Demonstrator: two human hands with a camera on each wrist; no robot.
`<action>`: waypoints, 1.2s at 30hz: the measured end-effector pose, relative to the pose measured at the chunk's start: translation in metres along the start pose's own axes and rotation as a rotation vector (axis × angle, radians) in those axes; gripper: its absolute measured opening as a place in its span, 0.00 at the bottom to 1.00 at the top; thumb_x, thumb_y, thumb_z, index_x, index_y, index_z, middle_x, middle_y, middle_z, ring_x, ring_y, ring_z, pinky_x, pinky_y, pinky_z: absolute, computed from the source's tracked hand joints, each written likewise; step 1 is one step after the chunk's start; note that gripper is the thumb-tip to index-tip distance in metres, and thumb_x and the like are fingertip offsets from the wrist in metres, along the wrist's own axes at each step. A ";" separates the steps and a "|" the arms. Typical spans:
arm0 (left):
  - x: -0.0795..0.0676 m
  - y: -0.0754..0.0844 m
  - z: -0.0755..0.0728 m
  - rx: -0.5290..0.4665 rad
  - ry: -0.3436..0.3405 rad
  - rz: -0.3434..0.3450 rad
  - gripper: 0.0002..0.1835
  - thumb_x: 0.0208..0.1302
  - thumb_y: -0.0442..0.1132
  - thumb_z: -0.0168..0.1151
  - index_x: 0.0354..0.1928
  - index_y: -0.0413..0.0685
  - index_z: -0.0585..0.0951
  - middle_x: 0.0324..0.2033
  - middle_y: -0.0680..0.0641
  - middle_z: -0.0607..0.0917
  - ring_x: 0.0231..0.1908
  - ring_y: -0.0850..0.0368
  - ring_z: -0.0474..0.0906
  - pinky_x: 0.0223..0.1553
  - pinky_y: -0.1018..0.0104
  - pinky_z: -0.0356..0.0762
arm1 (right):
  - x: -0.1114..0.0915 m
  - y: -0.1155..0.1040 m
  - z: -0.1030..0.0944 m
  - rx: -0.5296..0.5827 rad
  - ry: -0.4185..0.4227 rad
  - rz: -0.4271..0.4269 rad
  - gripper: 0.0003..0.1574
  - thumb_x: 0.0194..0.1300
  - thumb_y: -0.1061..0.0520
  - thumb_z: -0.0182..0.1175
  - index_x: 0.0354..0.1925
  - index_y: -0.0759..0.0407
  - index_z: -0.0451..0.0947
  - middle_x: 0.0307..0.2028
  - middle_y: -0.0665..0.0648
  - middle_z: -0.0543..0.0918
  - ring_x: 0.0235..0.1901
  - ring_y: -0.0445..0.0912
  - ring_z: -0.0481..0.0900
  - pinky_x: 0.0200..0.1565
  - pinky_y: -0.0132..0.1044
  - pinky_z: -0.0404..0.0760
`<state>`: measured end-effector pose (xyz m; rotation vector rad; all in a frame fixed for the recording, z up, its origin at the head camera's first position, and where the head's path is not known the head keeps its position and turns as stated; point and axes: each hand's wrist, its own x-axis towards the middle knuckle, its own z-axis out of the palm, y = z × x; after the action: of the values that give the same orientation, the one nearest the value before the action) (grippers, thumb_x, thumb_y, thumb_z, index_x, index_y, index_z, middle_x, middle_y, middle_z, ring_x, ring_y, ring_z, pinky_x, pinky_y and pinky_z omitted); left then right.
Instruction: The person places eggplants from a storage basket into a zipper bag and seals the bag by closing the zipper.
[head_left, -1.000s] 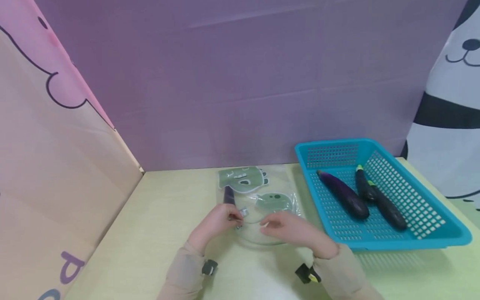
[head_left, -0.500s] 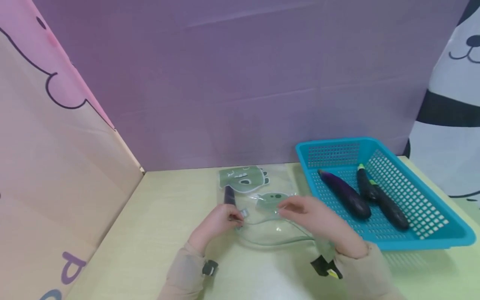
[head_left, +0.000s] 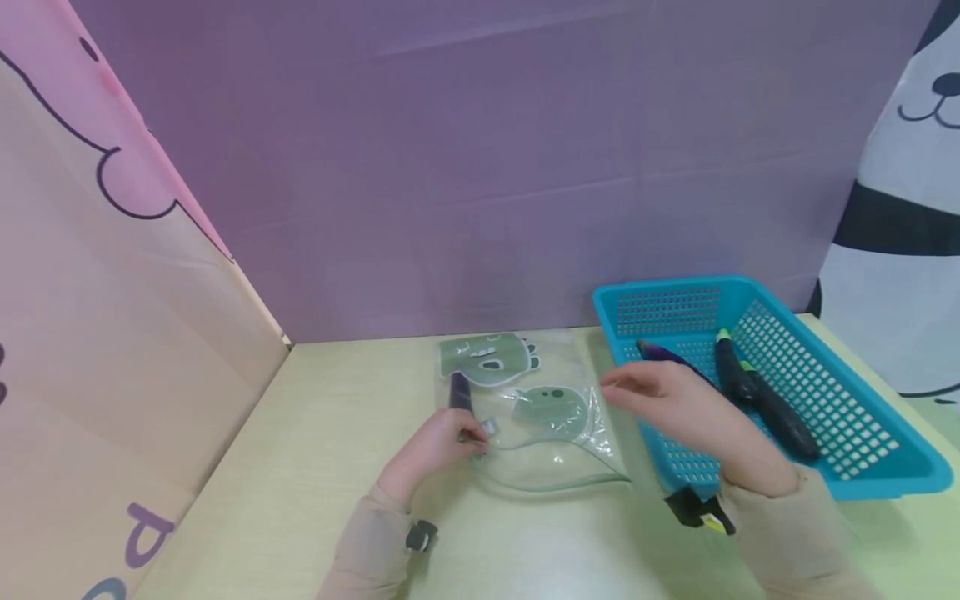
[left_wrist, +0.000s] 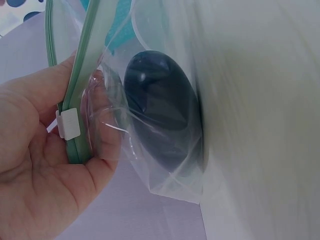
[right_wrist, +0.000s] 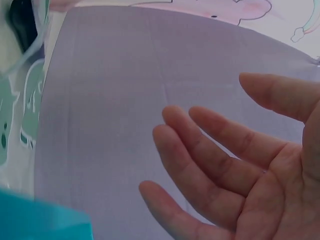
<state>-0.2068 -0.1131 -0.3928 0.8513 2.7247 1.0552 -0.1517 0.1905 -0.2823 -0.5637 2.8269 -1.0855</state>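
A clear zip bag with green cartoon prints lies on the table, its green-edged mouth spread toward me. My left hand pinches one end of that mouth, beside a white slider. Inside the bag along its left side is a dark eggplant, partly covered by my left hand in the head view. My right hand is in the air over the left side of a blue basket, fingers loosely bent and nothing in them. It partly hides a purple eggplant in the basket.
Two more dark eggplants, a long one and a shorter one, lie in the basket at the right. A purple backdrop stands behind the pale table, and a printed panel borders it on the left.
My right hand has left the bag's mouth and moved right and away from me to the basket. The bag's mouth now spreads wider to the right. My left hand stays in place.
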 end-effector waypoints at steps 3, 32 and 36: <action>0.000 0.000 0.000 0.001 -0.001 0.000 0.04 0.52 0.27 0.66 0.32 0.37 0.83 0.29 0.44 0.86 0.31 0.55 0.81 0.35 0.75 0.78 | -0.002 0.006 -0.008 0.003 -0.006 0.020 0.26 0.70 0.43 0.51 0.55 0.59 0.75 0.49 0.58 0.82 0.48 0.52 0.79 0.47 0.50 0.80; 0.000 -0.001 0.000 -0.013 -0.008 -0.018 0.05 0.53 0.27 0.66 0.33 0.37 0.83 0.29 0.44 0.86 0.31 0.56 0.82 0.36 0.73 0.80 | 0.026 0.083 -0.060 0.148 -0.090 0.221 0.34 0.73 0.45 0.45 0.59 0.75 0.66 0.42 0.56 0.83 0.40 0.38 0.80 0.49 0.44 0.81; 0.000 -0.002 0.000 -0.011 -0.008 -0.023 0.04 0.53 0.27 0.66 0.33 0.38 0.83 0.29 0.44 0.86 0.32 0.56 0.82 0.36 0.73 0.80 | 0.030 0.097 -0.062 0.239 -0.106 0.254 0.36 0.74 0.45 0.43 0.62 0.75 0.61 0.43 0.56 0.83 0.40 0.37 0.81 0.48 0.40 0.82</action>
<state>-0.2079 -0.1140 -0.3939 0.8191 2.7128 1.0584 -0.2219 0.2852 -0.2975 -0.2274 2.5405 -1.2734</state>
